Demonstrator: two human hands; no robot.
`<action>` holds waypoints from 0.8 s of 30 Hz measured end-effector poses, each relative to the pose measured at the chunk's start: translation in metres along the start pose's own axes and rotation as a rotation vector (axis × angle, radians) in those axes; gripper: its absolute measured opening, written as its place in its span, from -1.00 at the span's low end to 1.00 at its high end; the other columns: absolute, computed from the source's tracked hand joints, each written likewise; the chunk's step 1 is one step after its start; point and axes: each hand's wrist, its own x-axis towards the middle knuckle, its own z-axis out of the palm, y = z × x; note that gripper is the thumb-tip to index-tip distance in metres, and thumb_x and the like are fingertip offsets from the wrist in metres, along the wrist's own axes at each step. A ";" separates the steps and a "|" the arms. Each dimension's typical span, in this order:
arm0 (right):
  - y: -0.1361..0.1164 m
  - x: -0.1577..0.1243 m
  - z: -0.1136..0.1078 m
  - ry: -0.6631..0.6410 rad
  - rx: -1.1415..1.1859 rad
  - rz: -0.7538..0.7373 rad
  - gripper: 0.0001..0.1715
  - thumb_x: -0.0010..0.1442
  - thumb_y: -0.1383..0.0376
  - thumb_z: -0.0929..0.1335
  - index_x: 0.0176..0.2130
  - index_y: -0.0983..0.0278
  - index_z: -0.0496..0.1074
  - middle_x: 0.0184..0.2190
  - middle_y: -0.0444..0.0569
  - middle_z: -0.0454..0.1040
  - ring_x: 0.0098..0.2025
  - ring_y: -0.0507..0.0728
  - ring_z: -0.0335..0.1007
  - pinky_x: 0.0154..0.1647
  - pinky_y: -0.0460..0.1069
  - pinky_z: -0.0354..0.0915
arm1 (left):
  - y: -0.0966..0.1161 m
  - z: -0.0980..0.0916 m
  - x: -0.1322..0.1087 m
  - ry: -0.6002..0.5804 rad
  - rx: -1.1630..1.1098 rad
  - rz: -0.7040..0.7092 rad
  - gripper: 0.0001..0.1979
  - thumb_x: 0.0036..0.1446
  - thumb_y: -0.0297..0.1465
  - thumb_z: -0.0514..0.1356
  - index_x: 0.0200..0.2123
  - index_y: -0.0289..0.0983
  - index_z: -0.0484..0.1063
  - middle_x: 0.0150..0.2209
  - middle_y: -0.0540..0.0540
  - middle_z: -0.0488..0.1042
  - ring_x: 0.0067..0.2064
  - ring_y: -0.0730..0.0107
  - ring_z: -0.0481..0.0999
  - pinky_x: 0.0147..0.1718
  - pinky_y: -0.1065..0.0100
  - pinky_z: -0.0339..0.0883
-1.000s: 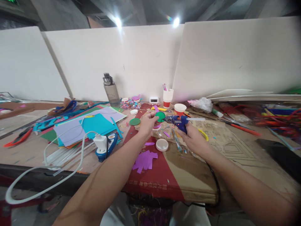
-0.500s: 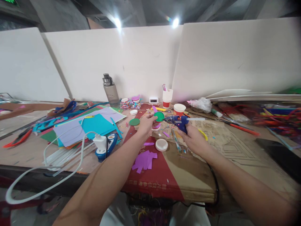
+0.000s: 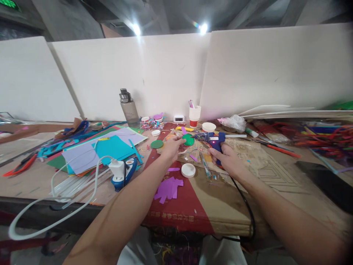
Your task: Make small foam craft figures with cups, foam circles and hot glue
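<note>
My left hand [image 3: 173,147] is closed on the edge of a small round green piece [image 3: 188,140], with a purple paper strip [image 3: 184,130] sticking out at its far side. In my right hand [image 3: 227,156] is a blue hot glue gun [image 3: 216,141], its fingers wrapped round the handle. The gun's nozzle points left and is at the green piece's right edge; whether they touch I cannot tell. A white glue stick [image 3: 235,136] juts from its back. Below the hands lie a white round lid [image 3: 188,170] and a pile of purple paper strips [image 3: 169,188].
Another green disc [image 3: 157,144] lies left of my left hand. Behind stand paper cups [image 3: 195,116], a small clock [image 3: 179,118] and a water bottle [image 3: 129,110]. Coloured paper sheets [image 3: 114,149] and a power strip [image 3: 125,175] are at left. A black cord [image 3: 245,200] hangs from the glue gun.
The glue gun has turned more upright and level, with its handle pointing down. The green piece has tilted to show more of its flat face. The left hand has barely moved.
</note>
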 end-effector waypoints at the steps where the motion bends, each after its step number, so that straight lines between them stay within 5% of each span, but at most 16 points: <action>1: 0.000 0.000 0.000 -0.018 0.058 0.039 -0.65 0.19 -0.01 0.26 -0.32 0.22 0.26 -0.57 -0.19 0.33 -0.57 0.05 0.27 -0.54 -0.03 0.22 | 0.000 0.000 0.000 -0.009 0.002 0.000 -0.83 -0.16 -0.52 0.34 -0.42 -0.32 0.45 -0.48 -0.06 0.52 -0.52 0.48 0.46 -0.50 0.42 0.31; 5: -0.002 0.001 0.000 -0.042 0.188 0.115 -0.61 0.10 -0.03 0.32 -0.28 0.23 0.26 -0.53 -0.20 0.33 -0.55 0.04 0.25 -0.50 -0.02 0.22 | 0.000 0.000 0.001 -0.019 -0.012 0.006 -0.85 -0.14 -0.52 0.34 -0.43 -0.34 0.44 -0.46 -0.08 0.52 -0.47 0.47 0.48 -0.46 0.43 0.34; 13: -0.006 -0.002 0.001 -0.019 0.042 0.152 -0.68 0.08 0.00 0.30 -0.35 0.18 0.25 -0.60 -0.19 0.33 -0.57 0.07 0.24 -0.50 0.00 0.19 | 0.000 -0.001 0.003 -0.012 0.033 0.045 -0.87 -0.12 -0.52 0.31 -0.41 -0.34 0.47 -0.45 -0.06 0.53 -0.47 0.47 0.48 -0.48 0.44 0.32; 19: -0.003 -0.001 0.001 -0.059 -0.008 0.080 -0.72 0.12 0.06 0.29 -0.26 0.20 0.29 -0.58 -0.17 0.35 -0.54 0.12 0.29 -0.48 0.02 0.21 | -0.001 0.000 0.003 0.020 -0.013 0.084 -0.85 -0.16 -0.52 0.32 -0.42 -0.32 0.47 -0.48 -0.03 0.51 -0.51 0.50 0.44 -0.50 0.45 0.31; 24: 0.000 -0.001 0.002 -0.039 -0.165 -0.032 -0.66 0.18 0.14 0.27 -0.08 0.25 0.33 -0.37 0.00 0.50 -0.32 0.22 0.42 -0.28 0.08 0.30 | 0.000 0.001 0.002 0.052 -0.018 0.115 -0.87 -0.15 -0.53 0.30 -0.43 -0.34 0.47 -0.47 -0.04 0.52 -0.48 0.48 0.47 -0.46 0.44 0.35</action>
